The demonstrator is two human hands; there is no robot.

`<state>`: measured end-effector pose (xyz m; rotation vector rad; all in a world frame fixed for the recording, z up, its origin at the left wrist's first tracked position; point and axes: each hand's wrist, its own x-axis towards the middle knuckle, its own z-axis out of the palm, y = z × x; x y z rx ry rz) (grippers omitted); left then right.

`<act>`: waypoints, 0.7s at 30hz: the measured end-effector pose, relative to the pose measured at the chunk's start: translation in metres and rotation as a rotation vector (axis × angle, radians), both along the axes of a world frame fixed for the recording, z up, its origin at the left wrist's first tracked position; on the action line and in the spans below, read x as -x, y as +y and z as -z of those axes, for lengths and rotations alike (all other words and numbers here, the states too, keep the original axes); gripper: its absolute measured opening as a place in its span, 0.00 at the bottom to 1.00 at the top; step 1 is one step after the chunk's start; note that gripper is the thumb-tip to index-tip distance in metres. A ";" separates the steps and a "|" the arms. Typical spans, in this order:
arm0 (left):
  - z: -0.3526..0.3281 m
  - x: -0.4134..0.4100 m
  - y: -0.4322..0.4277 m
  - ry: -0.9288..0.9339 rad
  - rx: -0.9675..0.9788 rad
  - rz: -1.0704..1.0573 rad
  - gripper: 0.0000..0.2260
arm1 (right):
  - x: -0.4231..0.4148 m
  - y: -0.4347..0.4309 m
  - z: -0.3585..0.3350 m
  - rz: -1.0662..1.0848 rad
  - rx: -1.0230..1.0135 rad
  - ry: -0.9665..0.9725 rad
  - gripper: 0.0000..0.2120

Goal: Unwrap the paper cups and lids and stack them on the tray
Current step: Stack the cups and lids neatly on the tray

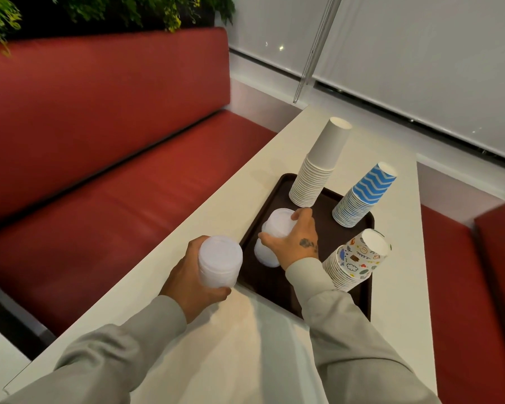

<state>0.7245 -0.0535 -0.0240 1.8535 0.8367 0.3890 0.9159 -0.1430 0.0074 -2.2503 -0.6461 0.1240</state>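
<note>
While the right hand [295, 243] curls round a lid stack [274, 228] at the left side of the tray [330, 225], the left hand [193, 275] grips a second lid stack [220, 260] w/ fingers wrapped round it, held over the counter [245, 345] just beside the tray's left rim.

Risks, as I judge them: the tray stack looks uneven, so letting go early could spill lids. The right sleeve runs close to the patterned cup stack [356, 260] at the tray's right rim, and a careless pull-back could tip it.

Room: bare tray shows btwn the right hand and the blue cup stack [362, 196]. The white cup stack [315, 170] crowds the far-left corner. The counter's left edge is near, w/ the red bench seat [129, 185] below.
</note>
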 end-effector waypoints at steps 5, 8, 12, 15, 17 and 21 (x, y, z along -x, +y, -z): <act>0.003 0.004 0.004 0.011 0.005 -0.026 0.41 | -0.003 0.001 0.000 0.022 -0.021 0.010 0.33; 0.003 0.004 0.004 0.010 0.015 -0.025 0.41 | -0.001 0.005 0.002 0.016 0.019 -0.004 0.32; 0.003 0.004 0.004 0.012 0.020 -0.020 0.41 | 0.004 0.006 0.002 -0.016 0.057 0.012 0.33; 0.004 0.006 0.007 0.010 0.024 -0.033 0.41 | 0.005 0.003 -0.002 -0.018 0.036 -0.017 0.33; 0.003 0.005 0.009 0.006 0.033 -0.038 0.41 | 0.006 0.001 -0.004 -0.020 0.024 -0.031 0.33; 0.000 0.003 0.006 0.002 0.036 -0.024 0.40 | 0.010 -0.005 -0.003 -0.023 0.024 -0.027 0.33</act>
